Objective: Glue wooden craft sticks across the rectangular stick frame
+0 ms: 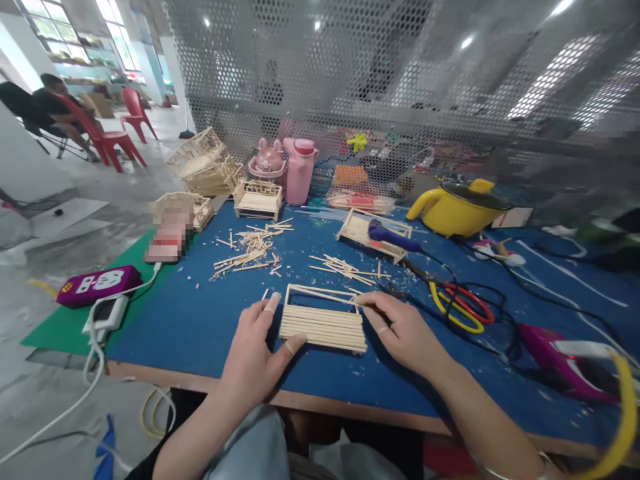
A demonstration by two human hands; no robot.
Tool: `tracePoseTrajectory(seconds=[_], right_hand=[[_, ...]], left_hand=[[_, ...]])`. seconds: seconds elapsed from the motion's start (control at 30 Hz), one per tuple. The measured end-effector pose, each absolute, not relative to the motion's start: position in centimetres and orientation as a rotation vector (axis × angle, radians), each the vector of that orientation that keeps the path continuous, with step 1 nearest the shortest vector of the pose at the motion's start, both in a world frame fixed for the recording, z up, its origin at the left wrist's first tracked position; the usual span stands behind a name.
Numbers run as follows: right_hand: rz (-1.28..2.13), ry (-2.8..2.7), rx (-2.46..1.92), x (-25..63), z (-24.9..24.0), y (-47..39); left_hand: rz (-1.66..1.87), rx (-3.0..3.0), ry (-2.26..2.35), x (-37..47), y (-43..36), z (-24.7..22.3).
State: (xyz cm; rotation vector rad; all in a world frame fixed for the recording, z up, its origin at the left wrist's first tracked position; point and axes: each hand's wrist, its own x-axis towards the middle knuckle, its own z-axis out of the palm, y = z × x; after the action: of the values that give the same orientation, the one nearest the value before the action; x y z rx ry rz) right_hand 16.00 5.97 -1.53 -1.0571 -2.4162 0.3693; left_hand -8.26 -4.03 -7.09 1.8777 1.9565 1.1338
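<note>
A small frame of thin wooden sticks [323, 327], with a slatted panel and an open rail at its far side, lies flat on the blue table mat. My left hand [260, 347] grips its left side, thumb on the near left edge and wrapped index finger beside the far left corner. At the far right corner, my right hand [400, 327] has its fingertips closed on a thin wooden stick [330, 295] that slants across the open rail. Pale wraps cover some fingers on both hands. Loose sticks [345, 268] lie just beyond the frame.
A blue glue gun [393, 237] rests on another stick frame [357, 230]. Scissors [457, 307], cables and a purple box [565, 363] lie right. Behind stand a yellow pot [457, 210], a pink bottle [300, 173] and finished stick pieces [257, 199]. A purple pack [97, 285] lies left.
</note>
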Motion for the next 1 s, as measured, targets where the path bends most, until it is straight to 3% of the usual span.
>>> tracePoseTrajectory(seconds=[0.5, 1.0], right_hand=[[0.458, -2.447, -0.975, 16.61, -1.82, 6.14], [0.59, -2.308, -1.171, 16.66, -1.94, 5.65]], left_hand=[[1.082, 1.924, 1.902, -8.3, -4.02, -6.79], [1.058, 2.024, 1.949, -8.29, -4.01, -6.77]])
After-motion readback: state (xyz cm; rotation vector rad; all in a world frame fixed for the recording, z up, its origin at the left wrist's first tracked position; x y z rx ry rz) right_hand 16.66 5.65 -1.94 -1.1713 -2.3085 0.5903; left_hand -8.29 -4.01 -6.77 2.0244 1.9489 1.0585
